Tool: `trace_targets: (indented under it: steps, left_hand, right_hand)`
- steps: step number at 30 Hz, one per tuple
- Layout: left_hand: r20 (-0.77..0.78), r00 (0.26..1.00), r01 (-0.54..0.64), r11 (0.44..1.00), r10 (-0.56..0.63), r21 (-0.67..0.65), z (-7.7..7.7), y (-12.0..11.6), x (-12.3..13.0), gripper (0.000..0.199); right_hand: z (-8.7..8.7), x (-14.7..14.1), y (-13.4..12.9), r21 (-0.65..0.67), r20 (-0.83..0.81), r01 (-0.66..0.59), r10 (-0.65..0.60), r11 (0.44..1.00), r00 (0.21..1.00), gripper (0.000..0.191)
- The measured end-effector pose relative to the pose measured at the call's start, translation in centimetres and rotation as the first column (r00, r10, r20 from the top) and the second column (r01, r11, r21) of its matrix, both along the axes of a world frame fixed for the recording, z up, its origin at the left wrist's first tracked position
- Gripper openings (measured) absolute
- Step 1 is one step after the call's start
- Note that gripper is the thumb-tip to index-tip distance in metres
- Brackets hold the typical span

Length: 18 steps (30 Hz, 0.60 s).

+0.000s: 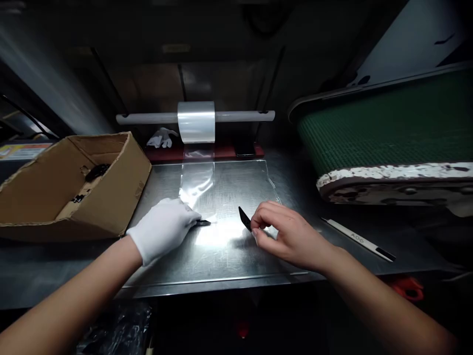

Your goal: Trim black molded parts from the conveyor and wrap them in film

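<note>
My left hand, in a white glove, is closed on a small dark piece whose tip sticks out to the right of the fingers. My bare right hand pinches a flat black piece, held tilted above the metal tabletop. A gap separates the two pieces. Clear film runs down from a roll on a white bar towards my gloved hand; where it ends is hidden near the fingers.
An open cardboard box with black items stands at the left. At the right are a green conveyor belt and a pale pen-like tool. A white glove and a dark phone-like object lie at the back.
</note>
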<state>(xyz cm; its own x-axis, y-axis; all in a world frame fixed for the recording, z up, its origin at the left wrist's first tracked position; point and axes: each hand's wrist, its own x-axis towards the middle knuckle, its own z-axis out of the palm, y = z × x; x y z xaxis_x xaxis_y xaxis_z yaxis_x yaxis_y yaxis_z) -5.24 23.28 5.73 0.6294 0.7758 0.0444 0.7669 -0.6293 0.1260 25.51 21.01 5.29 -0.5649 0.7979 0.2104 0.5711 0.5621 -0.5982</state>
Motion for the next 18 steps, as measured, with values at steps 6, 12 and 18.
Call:
trace_targets:
  steps: [6, 12, 18]
  left_hand:
    - [0.178, 0.969, -0.198, 0.970, 0.172, 0.139, 0.5, -0.2, -0.8, 0.033]
    - [0.044, 0.998, -0.054, 0.995, 0.051, 0.081, -1.7, -1.2, 1.0, 0.028]
    - [-0.033, 0.997, -0.073, 0.993, 0.076, 0.089, -3.1, -1.7, 1.7, 0.026]
  right_hand:
    - [-0.1, 0.9, -0.9, -0.022, 0.006, -0.009, 0.009, 1.000, 1.000, 0.011]
    - [-0.3, 0.4, -0.1, -0.015, 0.077, -0.003, 0.004, 1.000, 0.997, 0.012]
    - [1.0, -1.9, 1.4, 0.045, 0.214, -0.005, -0.005, 0.999, 0.977, 0.009]
